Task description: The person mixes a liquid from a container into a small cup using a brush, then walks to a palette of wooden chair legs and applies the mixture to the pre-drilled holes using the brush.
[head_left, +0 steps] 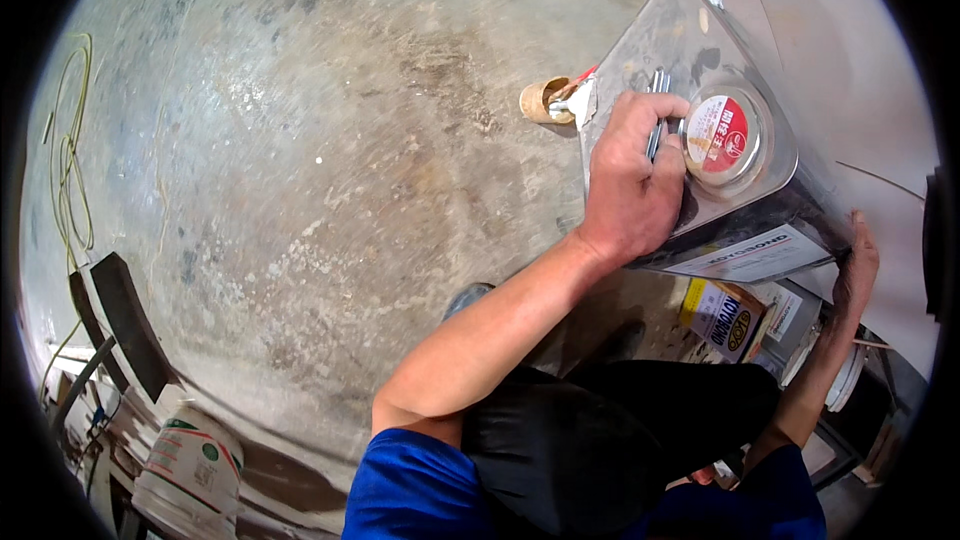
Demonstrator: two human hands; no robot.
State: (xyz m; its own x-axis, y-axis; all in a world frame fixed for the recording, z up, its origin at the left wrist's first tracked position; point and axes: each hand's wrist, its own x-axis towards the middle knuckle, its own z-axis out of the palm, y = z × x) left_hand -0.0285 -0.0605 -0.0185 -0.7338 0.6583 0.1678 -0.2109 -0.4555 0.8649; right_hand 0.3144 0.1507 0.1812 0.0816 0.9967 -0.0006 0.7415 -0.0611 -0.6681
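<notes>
Workshop, stained concrete floor [330,110], square metal can [716,196], smaller labelled can [722,318], white plastic bucket [190,470]

Square metal can [708,58] | capped (red-and-white cap label [722,136]) | top facing camera | held, view's right

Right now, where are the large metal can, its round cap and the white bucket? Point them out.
Large metal can [712,70]: head view, on its grey top panel.
Round cap [721,136]: head view, on its red-and-white label.
White bucket [188,467]: head view, on its side wall.

Left hand [632,178] around handle [660,84] of metal can [738,202]
</notes>
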